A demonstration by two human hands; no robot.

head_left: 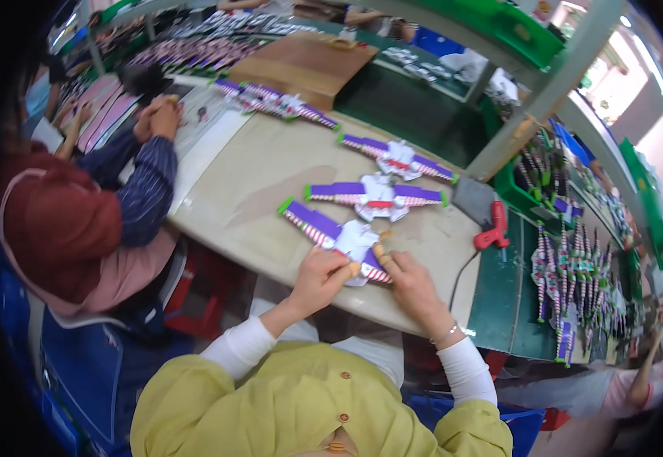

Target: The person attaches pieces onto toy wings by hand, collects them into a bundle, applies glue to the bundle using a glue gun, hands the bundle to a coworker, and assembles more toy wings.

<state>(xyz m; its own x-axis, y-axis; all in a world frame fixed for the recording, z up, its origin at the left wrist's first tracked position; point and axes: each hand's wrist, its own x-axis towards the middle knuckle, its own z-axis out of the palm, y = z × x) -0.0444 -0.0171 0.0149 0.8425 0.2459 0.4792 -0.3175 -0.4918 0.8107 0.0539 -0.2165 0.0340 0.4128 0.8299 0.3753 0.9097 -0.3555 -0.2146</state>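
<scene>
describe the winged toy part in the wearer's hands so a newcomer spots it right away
On the pale worktable, look to the edge nearest the yellow-green shirt. There is a winged toy part with a white middle, purple wings and red-and-white striped edging. Unlike its similar neighbours just beyond, it is held by the left hand and right hand.

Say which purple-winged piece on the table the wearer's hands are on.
The purple-winged piece nearest the wearer's body: the left hand and right hand are on it. The others lie farther up the table, untouched.
</scene>
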